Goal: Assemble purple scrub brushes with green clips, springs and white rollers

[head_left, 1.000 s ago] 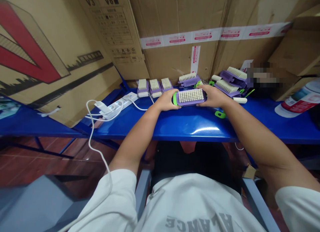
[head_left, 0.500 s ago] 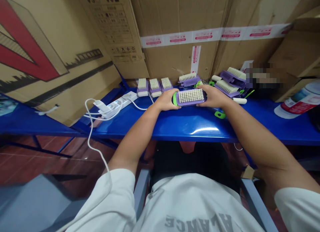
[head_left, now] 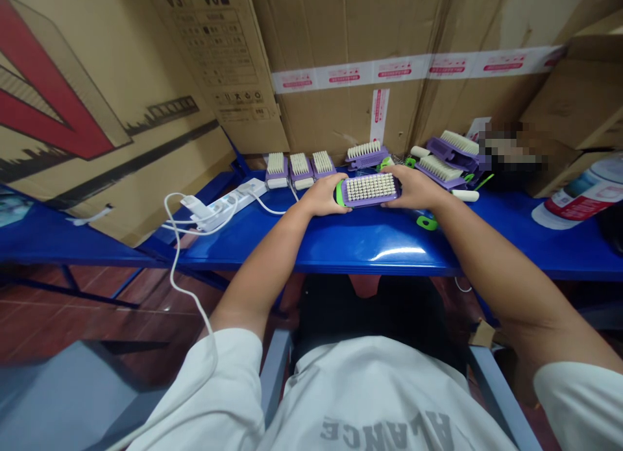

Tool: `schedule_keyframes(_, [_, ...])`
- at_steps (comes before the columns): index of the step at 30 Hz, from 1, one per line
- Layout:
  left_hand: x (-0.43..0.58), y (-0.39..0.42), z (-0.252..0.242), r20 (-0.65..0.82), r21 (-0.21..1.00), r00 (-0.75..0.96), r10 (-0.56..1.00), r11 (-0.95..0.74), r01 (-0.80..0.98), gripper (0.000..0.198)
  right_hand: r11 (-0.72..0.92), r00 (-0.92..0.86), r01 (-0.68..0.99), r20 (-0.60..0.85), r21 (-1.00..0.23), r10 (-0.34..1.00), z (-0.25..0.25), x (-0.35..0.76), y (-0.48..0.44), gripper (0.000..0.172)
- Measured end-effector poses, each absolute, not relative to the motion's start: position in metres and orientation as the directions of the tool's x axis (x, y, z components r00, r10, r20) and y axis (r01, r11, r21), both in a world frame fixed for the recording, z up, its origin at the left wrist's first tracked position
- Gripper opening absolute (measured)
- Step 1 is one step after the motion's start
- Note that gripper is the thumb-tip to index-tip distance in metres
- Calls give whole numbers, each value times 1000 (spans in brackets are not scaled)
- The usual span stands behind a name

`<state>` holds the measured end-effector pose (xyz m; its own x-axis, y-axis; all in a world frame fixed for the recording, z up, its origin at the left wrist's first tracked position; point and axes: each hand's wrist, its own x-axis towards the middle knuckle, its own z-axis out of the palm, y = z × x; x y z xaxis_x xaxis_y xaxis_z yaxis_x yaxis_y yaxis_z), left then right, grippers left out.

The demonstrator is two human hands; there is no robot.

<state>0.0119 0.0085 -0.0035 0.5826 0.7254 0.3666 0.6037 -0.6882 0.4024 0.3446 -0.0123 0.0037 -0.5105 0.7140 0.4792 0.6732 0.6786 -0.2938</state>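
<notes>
Between my two hands is a purple brush head [head_left: 370, 189] with rows of cream bristles facing me and a bright green piece at its left end. My left hand [head_left: 325, 195] grips that green end, thumb along the lower edge. Around the right end my right hand [head_left: 411, 189] is closed, fingers partly hidden behind it. Just behind my left hand, three similar purple brushes [head_left: 300, 170] stand side by side with bristles up. Another purple brush [head_left: 365, 154] lies behind the held one.
To the right lies a pile of purple brushes [head_left: 440, 169] with white rollers, and a green piece [head_left: 427, 223] near my right wrist. A white power strip [head_left: 219, 207] with cables sits left on the blue table [head_left: 341, 250]. Cardboard boxes [head_left: 341, 23] wall the back; a white bottle [head_left: 579, 195] stands right.
</notes>
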Motion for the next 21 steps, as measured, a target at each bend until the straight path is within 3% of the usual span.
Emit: schedule_keyframes(21, [13, 7, -4, 359, 394, 607, 710, -704, 591, 83, 686, -521, 668, 477, -288, 707, 4, 343, -13, 80])
